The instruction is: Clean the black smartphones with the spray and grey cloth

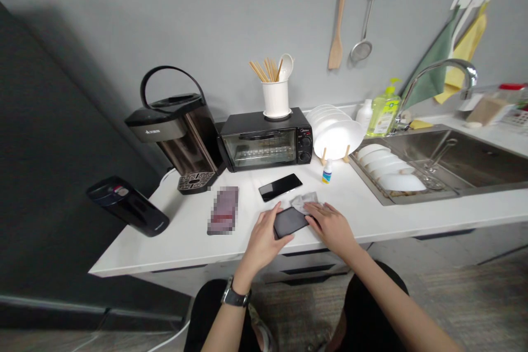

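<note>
Gripping one phone [290, 221] of two, left hand [264, 239] fingers curl; right hand [332, 225] lies flat on one cloth [303, 202].

Free: I see bare counter [396, 214] right of my right hand [332, 225], up to the sink rim [424, 198], and a near strip left of my left hand [264, 239], which grips a dark phone [290, 221].
Blocking, far: water boiler [181, 132], toaster oven [266, 140], plate rack [336, 135].
Mid-counter: second phone [280, 187], blurred flat item [223, 210], small bottle [327, 171].
Left corner: black canister [127, 206], lying down.
</note>
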The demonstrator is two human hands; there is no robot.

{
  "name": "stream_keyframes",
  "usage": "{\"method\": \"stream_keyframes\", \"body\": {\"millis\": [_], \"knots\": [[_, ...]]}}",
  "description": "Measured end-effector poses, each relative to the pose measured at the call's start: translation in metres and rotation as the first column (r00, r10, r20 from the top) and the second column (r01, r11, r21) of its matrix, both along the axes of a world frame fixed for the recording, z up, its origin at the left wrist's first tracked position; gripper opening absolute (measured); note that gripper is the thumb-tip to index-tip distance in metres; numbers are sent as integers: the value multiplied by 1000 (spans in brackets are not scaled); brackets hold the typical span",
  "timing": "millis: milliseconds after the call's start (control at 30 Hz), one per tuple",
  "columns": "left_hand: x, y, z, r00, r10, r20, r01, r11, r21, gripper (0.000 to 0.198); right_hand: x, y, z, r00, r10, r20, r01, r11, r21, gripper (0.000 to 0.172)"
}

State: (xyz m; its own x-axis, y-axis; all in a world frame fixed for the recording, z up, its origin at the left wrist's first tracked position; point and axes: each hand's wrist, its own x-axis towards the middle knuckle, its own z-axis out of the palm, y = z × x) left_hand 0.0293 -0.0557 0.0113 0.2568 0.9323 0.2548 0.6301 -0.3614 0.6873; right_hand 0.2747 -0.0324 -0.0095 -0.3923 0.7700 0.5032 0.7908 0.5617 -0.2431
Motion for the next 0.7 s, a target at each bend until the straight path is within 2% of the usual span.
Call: {"method": "stream_keyframes", "body": {"millis": [167,233,333,433,567,633,700], "knots": [[2,2,-2,1000,-5,17,5,1000,6,91,-21,-9,3,1000,-28,4,28,1000,9,47],[2,3,-4,1000,6,6,-6,1000,12,90,-36,-13,5,1000,4,-5,-4,1000,-14,53],[1,3,-6,1000,10,-21,-10,1000,10,90,-58,-20,9,988,150,-40,-153,984,-94,49],[0,2,-6,999,5,-34,-6,1000,-19,94,-66,-28,16,954,287,-90,-299,937,-178,43],[2,1,-2,998,49,-31,-50,998,-30,98,-41,-32,18,938,339,-71,-346,914,-213,43],[3,2,-1,999,41,-21,-41,999,-16,100,-19,-29,15,957,290,-23,-289,940,-183,43],[3,3,0,999,29,-18,-29,1000,-11,102,3,-23,10,982,187,22,-183,976,-121,43]]}}
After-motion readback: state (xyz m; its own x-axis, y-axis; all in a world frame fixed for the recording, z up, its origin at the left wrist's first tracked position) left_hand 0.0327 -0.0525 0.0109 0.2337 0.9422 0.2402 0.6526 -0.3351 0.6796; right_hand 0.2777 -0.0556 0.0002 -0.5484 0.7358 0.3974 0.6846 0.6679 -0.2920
